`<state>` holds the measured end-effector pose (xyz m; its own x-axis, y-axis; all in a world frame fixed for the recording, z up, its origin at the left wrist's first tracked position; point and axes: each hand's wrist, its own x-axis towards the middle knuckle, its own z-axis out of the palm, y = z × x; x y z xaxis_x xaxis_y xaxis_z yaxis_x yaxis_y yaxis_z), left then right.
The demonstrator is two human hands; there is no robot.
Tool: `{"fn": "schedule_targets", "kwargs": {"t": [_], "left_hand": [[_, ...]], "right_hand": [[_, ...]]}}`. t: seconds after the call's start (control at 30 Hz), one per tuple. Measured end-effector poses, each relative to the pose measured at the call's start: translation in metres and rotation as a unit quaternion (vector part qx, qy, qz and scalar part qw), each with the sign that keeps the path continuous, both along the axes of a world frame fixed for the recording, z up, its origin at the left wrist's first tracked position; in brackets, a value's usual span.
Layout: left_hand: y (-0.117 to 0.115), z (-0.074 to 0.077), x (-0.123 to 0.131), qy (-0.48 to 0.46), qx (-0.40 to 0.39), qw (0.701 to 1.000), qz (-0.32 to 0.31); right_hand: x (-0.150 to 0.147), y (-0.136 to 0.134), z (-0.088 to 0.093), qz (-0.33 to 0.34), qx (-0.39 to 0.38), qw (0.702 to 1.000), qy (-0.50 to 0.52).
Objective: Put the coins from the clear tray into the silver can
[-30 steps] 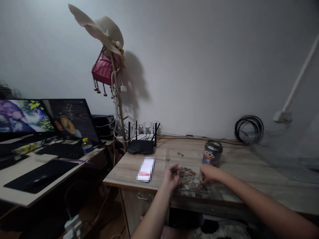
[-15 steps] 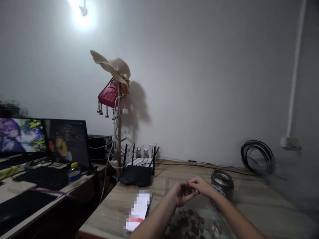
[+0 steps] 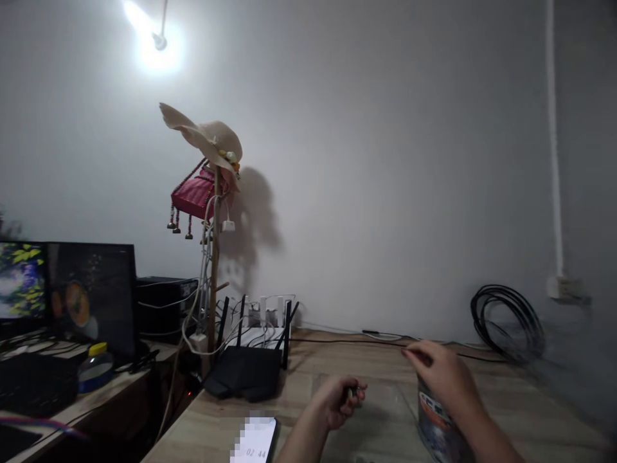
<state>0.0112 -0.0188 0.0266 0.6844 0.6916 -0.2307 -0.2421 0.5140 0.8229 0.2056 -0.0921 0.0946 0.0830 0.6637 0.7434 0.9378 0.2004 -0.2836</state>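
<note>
My left hand (image 3: 341, 402) is curled closed over the table, with the edges of small coins (image 3: 354, 391) showing between the fingers. To its right stands a see-through jar (image 3: 430, 415) with a printed label. My right hand (image 3: 441, 370) is over the top of this jar and hides its mouth. The thumb and fingers of that hand are pinched together, pointing left; what they hold, if anything, is too small to make out.
The wooden table (image 3: 328, 354) carries a black router (image 3: 245, 372) and a lit phone (image 3: 255, 440) at the left. A black cable coil (image 3: 506, 321) leans on the wall at the right. Left, a desk holds monitors (image 3: 91, 296) and a yellow-capped bottle (image 3: 95, 370).
My hands have come apart: the right moved right to the jar's top, the left stayed near the middle. The view tilted up and shifted right, so the coin pile left the frame.
</note>
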Motion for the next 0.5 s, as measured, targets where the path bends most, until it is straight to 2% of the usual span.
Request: {"fn": "schedule_targets", "kwargs": {"t": [0.07,0.13,0.27,0.33,0.5], "left_hand": [[-0.002,-0.007,0.004,0.023,0.035,0.998,0.042],[-0.002,-0.012,0.008,0.061,0.069,0.994,0.063],[-0.001,-0.015,0.009,0.106,0.128,0.980,0.106],[0.000,-0.014,0.006,0.116,0.134,0.977,0.117],[-0.001,-0.015,0.004,0.138,0.154,0.976,0.072]], "right_hand": [[0.026,-0.004,0.003,-0.090,0.029,0.995,-0.019],[0.047,-0.002,-0.002,-0.128,0.041,0.990,-0.040],[0.068,0.008,-0.020,-0.101,0.043,0.993,-0.039],[0.073,0.013,-0.027,-0.112,0.040,0.992,-0.030],[0.085,0.019,-0.037,-0.133,0.003,0.991,-0.013]]}}
